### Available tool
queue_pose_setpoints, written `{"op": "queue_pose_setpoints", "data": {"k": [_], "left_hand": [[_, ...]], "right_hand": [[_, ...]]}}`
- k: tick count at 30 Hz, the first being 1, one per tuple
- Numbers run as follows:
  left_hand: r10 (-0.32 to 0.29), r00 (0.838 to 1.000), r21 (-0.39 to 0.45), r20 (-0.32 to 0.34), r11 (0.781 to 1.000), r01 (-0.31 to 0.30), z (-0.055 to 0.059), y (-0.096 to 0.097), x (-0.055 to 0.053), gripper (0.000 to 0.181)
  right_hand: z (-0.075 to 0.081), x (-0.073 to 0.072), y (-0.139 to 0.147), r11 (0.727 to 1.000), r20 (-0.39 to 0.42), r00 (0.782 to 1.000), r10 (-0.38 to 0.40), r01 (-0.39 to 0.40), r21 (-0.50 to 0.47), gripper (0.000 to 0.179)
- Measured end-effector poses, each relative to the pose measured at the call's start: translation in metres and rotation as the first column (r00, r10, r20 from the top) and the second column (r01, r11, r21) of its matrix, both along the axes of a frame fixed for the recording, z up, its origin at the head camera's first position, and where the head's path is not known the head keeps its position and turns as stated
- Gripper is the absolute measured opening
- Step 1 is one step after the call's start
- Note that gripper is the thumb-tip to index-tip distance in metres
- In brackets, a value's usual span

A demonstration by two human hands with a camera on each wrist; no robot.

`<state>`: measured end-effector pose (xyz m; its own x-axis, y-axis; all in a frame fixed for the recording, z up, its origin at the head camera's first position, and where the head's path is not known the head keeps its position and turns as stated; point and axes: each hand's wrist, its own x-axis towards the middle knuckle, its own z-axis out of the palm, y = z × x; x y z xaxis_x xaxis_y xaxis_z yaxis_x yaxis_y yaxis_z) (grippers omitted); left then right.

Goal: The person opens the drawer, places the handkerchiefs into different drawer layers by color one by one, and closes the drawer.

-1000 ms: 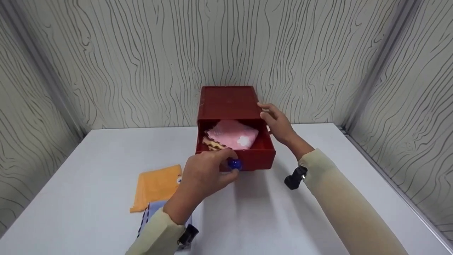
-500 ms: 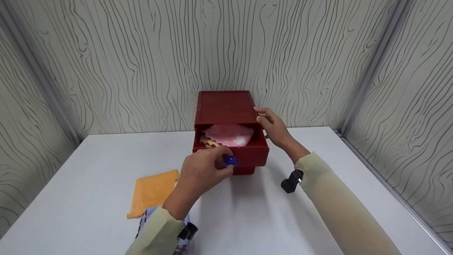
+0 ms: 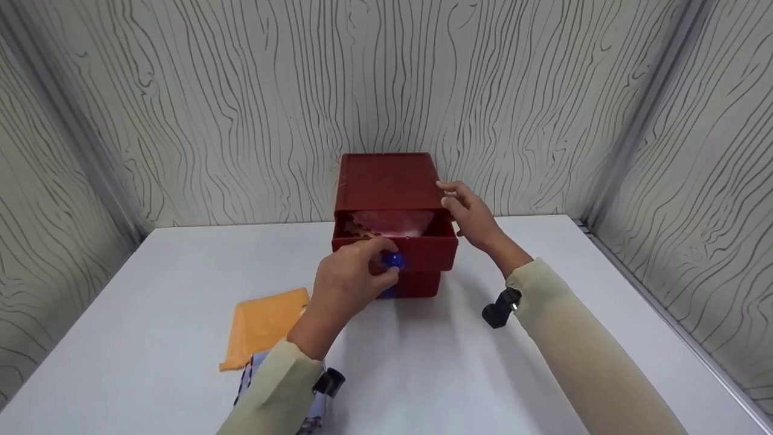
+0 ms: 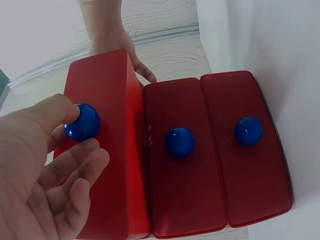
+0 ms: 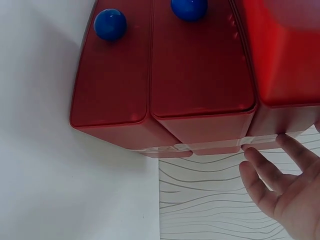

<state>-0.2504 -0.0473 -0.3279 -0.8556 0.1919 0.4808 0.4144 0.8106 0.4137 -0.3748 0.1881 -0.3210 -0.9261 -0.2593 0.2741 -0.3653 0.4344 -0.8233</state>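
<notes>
A red drawer cabinet with three stacked drawers stands against the back wall. My left hand pinches the round blue knob of the top drawer, which is partly pulled out. Inside that drawer lie a folded pink cloth and a yellowish cloth with a dark edge, both half covered by the cabinet's top. My right hand touches the cabinet's right side near its upper edge, fingers extended. In the left wrist view the middle drawer and bottom drawer are closed, each with a blue knob.
An orange folded cloth lies on the white table to the left. A light blue cloth with a dark trim overlaps its near edge, partly hidden by my left sleeve. Wood-patterned panels enclose the back and sides.
The top drawer has slid inward, with my left hand moving along on its knob. Less of the pink cloth shows. My right hand stays at the cabinet's side.
</notes>
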Motion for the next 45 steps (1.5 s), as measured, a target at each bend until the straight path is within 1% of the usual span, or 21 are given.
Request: {"op": "queue_pose_setpoints", "data": {"k": [3, 5, 10, 13, 18, 21, 26, 31, 39, 45], "left_hand": [[0.011, 1.0, 0.003, 0.006, 1.0, -0.011, 0.0, 0.001, -0.005, 0.027], [0.02, 1.0, 0.006, 0.011, 1.0, -0.02, 0.0, 0.002, -0.009, 0.026], [0.041, 0.998, 0.029, 0.038, 0.999, -0.042, 0.0, 0.004, -0.02, 0.026], [0.057, 0.997, 0.05, 0.059, 0.997, -0.06, -0.001, 0.006, -0.026, 0.026], [0.079, 0.996, 0.093, 0.047, 0.992, -0.083, -0.004, 0.009, -0.034, 0.025], [0.081, 0.996, 0.127, 0.043, 0.988, -0.086, -0.007, 0.01, -0.036, 0.025], [0.08, 0.994, 0.179, 0.071, 0.98, -0.091, -0.012, 0.013, -0.041, 0.027], [0.093, 0.992, 0.206, 0.09, 0.972, -0.11, -0.013, 0.014, -0.045, 0.028], [0.1, 0.993, 0.237, 0.058, 0.965, -0.111, -0.017, 0.015, -0.05, 0.027], [0.091, 0.996, 0.257, 0.004, 0.962, -0.089, -0.022, 0.014, -0.053, 0.025]], "right_hand": [[0.002, 0.003, -0.001, 0.999, 0.022, 0.999, 0.033, -0.032, -0.032, 0.04], [0.005, 0.007, -0.003, 0.998, 0.034, 0.998, 0.048, -0.047, -0.05, 0.04], [0.015, 0.021, -0.007, 0.999, 0.026, 0.999, 0.036, -0.035, -0.023, 0.041], [0.019, 0.025, -0.008, 1.0, 0.016, 1.0, 0.025, -0.025, -0.001, 0.041], [0.021, 0.027, -0.009, 1.0, 0.009, 1.0, 0.019, -0.019, 0.011, 0.04], [0.022, 0.027, -0.009, 1.0, 0.013, 1.0, 0.015, -0.015, 0.008, 0.04], [0.022, 0.027, -0.01, 1.0, 0.018, 1.0, 0.008, -0.008, -0.003, 0.039], [0.022, 0.026, -0.012, 1.0, 0.015, 1.0, 0.004, -0.004, -0.007, 0.039], [0.021, 0.026, -0.013, 1.0, 0.004, 1.0, -0.001, 0.001, -0.005, 0.038], [0.02, 0.025, -0.012, 1.0, 0.005, 1.0, 0.007, -0.007, -0.018, 0.039]]}}
